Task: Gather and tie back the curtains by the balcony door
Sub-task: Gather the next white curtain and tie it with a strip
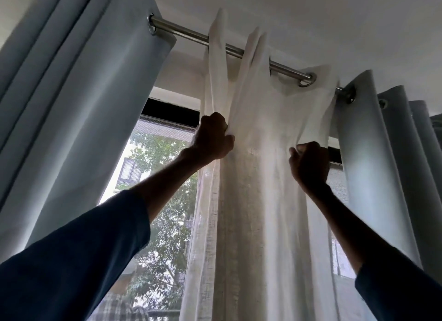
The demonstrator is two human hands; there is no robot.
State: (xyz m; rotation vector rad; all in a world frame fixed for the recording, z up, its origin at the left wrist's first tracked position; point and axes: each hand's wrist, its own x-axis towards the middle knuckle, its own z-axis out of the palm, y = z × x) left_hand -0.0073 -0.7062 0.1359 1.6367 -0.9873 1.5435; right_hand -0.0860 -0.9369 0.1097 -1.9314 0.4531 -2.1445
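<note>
Looking up from below. Grey-blue curtain on the left [83,105] takes up most of that side, hanging in deep folds, its top eyelet [151,26] threaded on the rod. White sheer curtain [263,189] hangs centre frame, between the two grey-blue ones, bunched into vertical pleats w/ daylight coming through it. Its top edge is on the rod, two folds sticking up above it. Second grey-blue curtain [378,165] is at the right, also pleated & on the rod, just beside the sheer's right edge.

Balcony door glass [160,177] shows in the gap btw the left curtain & the sheer; mesh screen over it, tree & a building outside. Steel curtain rod [191,34] runs diagonally, upper left down to the right, close under the white ceiling [334,21].

Both arms reach up, dark blue sleeves [71,261] low in the frame. Left hand [212,136] has its fingers curled round the sheer's left-side folds, gripping them a bit below the rod. Right hand [308,162] is fisted on the sheer's right edge, fabric pinched at the top of the fist. Hands are apart, the sheer's pleats btw them. Sheer's metal eyelet [306,80] sits on the rod above the right hand.
</note>
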